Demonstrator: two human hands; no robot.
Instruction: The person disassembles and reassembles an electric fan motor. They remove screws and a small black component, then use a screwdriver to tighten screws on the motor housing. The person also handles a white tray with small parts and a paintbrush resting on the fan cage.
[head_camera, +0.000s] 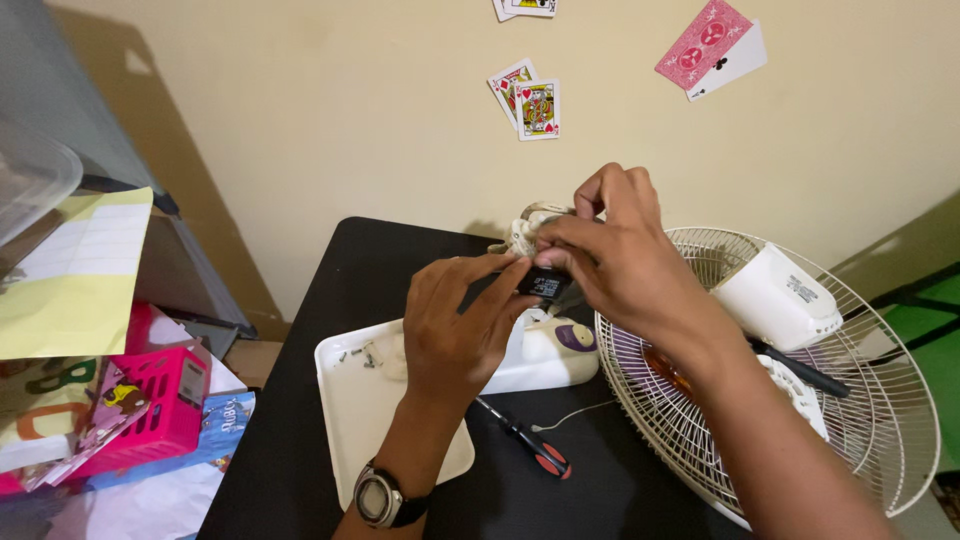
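My left hand (455, 325), with a wristwatch on the wrist, pinches a small black box-shaped part (541, 284) at its left end. My right hand (615, 255) grips the same part from the right and above, with its fingers curled over it. Both hands hover over a white fan base with a purple knob (553, 352). Behind the fingers a bundle of white wire (522, 232) shows; how it joins the part is hidden.
A white tray (350, 410) with a few small screws (358, 355) lies on the black table (320, 300). A red-and-black screwdriver (530, 445) lies in front. A white wire fan guard (880, 400) holds a white motor cover (775, 295). A pink basket (160, 405) sits left.
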